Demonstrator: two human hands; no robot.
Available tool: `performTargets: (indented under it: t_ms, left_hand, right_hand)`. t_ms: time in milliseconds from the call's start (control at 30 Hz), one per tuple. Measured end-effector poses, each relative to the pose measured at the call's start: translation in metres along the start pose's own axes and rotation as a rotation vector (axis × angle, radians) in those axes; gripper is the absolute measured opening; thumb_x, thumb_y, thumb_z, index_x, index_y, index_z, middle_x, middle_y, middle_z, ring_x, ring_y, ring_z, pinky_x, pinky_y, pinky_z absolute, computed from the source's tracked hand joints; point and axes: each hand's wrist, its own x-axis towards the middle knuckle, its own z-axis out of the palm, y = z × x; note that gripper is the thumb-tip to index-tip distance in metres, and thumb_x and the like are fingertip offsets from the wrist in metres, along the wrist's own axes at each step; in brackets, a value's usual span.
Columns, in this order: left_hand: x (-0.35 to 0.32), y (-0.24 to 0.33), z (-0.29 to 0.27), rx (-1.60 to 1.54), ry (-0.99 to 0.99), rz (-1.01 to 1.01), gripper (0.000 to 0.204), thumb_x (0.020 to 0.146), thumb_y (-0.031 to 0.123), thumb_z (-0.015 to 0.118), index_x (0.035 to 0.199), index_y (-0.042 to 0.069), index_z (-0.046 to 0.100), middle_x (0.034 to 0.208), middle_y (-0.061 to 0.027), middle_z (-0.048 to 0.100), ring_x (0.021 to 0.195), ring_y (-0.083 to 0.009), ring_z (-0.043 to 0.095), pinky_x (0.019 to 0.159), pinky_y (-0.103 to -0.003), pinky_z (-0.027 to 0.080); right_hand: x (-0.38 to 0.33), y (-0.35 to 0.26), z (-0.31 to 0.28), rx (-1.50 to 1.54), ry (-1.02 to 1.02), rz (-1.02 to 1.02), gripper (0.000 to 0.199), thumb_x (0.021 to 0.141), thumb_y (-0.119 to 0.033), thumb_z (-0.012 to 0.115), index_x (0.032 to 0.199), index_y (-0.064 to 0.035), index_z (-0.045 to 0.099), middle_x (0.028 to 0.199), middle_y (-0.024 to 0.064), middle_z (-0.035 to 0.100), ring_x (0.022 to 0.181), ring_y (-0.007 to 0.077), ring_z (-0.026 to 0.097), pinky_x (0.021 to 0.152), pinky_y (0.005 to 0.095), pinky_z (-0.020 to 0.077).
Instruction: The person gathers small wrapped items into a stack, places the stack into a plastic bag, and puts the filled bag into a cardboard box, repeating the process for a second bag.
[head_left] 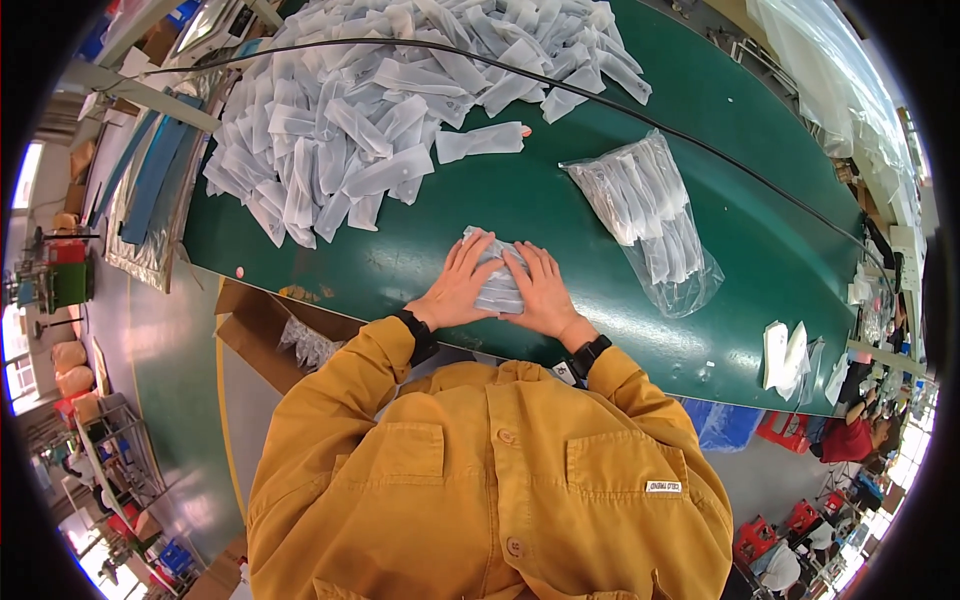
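A small stack of pale translucent packets [497, 280] lies on the green bench [420, 250] near its front edge, directly before the person; the left hand [457, 283] and right hand [541, 290] flank it, fingers [470, 258] spread and pressed flat on its top and sides, gathering rather than gripping. To do this well, I judge the palms should squeeze the stack evenly from both sides so the edges line up and none slips out; to the right lies a clear bag [650, 220] part-filled with similar packets; farther back a large loose heap of packets [370, 110] covers the bench, crossed by a black cable [600, 95].
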Motion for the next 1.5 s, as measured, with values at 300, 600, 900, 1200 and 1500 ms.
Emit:
performTargets:
  t_ms: [300,600,900,1200,1500]
  left_hand:
    - [0.014,-0.031,0.027,-0.477,0.515,-0.534,0.043,0.081,0.017,0.074,0.116,0.003,0.052,0.119,-0.0152,0.050,0.094,-0.0263,0.056,0.084,-0.034,0.049]
    - [-0.009,-0.045,0.038,-0.825,0.700,-0.704,0.035,0.091,0.015,0.062,0.119,-0.001,0.049,0.108,-0.0105,0.058,0.091,-0.0193,0.060,0.087,-0.030,0.049]
    - [0.027,0.001,0.021,-0.446,0.681,-0.326,0.054,0.093,0.010,0.053,0.145,0.005,0.037,0.139,-0.0128,0.049,0.126,-0.0297,0.048,0.104,-0.036,0.038]
    - [0.019,-0.020,0.043,-0.631,0.475,-0.365,0.028,0.095,0.003,0.045,0.119,0.002,0.059,0.116,-0.0127,0.060,0.109,-0.0237,0.057,0.097,-0.032,0.043]
    - [0.055,0.053,0.059,-0.937,0.218,-0.278,0.022,0.096,0.005,0.047,0.112,0.002,0.061,0.114,-0.0111,0.061,0.107,-0.0224,0.058,0.094,-0.031,0.044]
  right_hand:
    - [0.002,0.004,0.005,0.065,-0.028,0.020,0.100,0.058,-0.031,0.085,0.143,-0.0125,0.037,0.138,0.0188,0.039,0.130,0.0394,0.036,0.110,0.0517,0.0285]
    - [0.005,0.004,0.009,0.059,0.027,0.006,0.100,0.055,-0.028,0.085,0.143,-0.0146,0.039,0.133,0.0177,0.043,0.124,0.0389,0.041,0.105,0.0491,0.0333]
    - [0.007,0.003,0.007,0.095,0.072,-0.013,0.098,0.056,-0.030,0.085,0.141,-0.0126,0.041,0.135,0.0204,0.042,0.123,0.0406,0.042,0.103,0.0510,0.0337]
    - [0.002,-0.004,0.018,-0.003,0.116,-0.025,0.089,0.058,-0.026,0.082,0.138,-0.0109,0.046,0.134,0.0211,0.043,0.121,0.0400,0.043,0.099,0.0500,0.0346]
    - [-0.107,-0.002,-0.011,0.189,0.147,0.331,0.080,0.065,-0.025,0.081,0.136,-0.0080,0.049,0.123,0.0240,0.050,0.113,0.0419,0.050,0.096,0.0478,0.0414]
